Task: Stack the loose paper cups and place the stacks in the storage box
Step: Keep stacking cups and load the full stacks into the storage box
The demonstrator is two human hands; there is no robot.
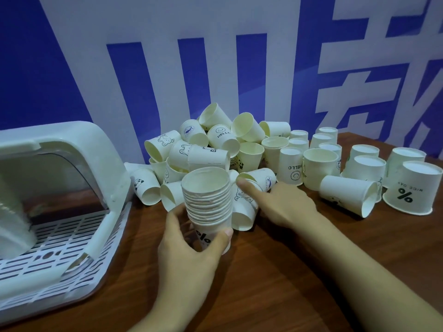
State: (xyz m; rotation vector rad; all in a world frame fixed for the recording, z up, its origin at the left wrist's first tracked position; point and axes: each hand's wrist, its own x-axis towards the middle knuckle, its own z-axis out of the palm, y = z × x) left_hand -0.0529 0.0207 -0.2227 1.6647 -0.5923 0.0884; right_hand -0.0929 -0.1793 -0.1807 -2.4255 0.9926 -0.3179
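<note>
Stacking in hand: left hand (189,245) fingers clamped round stack (207,207); right hand (282,202) fingers apart, reaching for a loose cup (257,179) at their tips. Next: grasp, nest it. Storage box (72,188) left on counter (287,271).

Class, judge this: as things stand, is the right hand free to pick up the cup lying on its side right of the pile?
Probably yes. The right hand holds nothing, and the sideways cup lies just beside it on bare table, nothing between them.
</note>
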